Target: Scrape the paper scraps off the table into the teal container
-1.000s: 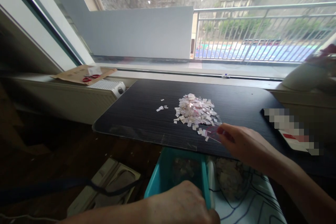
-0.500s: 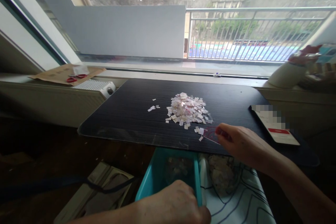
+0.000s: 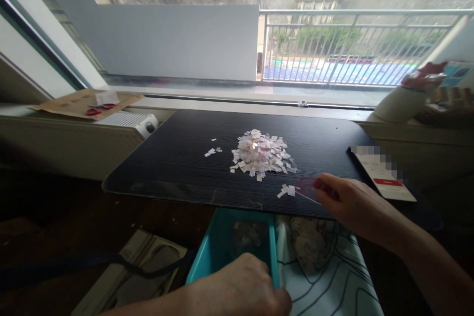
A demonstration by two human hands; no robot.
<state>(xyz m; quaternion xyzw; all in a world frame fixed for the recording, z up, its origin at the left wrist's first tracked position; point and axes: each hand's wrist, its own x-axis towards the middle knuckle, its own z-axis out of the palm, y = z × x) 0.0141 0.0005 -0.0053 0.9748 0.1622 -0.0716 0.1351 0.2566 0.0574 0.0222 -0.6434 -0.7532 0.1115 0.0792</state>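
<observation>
A heap of small white paper pieces [image 3: 260, 154] lies on the dark tabletop [image 3: 174, 158]. My right hand [image 3: 346, 202] is closed around a clear, thin plastic piece with red print [image 3: 306, 186], held low over the table to the right of the heap. A few loose paper bits [image 3: 291, 190] lie by its left edge. In the lower middle, my left hand [image 3: 240, 284] is curled over the near part of a teal bin [image 3: 213, 242]; its fingertips are hidden, so what it grips cannot be seen. Small pieces in a clear bag [image 3: 250, 234] show inside the bin.
A phone [image 3: 385, 175] lies at the table's right. Several stray paper bits [image 3: 211, 152] sit left of the heap. Under the table edge is a bag of pieces [image 3: 307, 237] on patterned cloth [image 3: 326, 286]. A radiator [image 3: 129, 123] stands at left, below the window.
My right hand and the plastic piece have shifted right, away from the heap. The few paper bits at its edge have moved right too. My left hand has stayed about where it was.
</observation>
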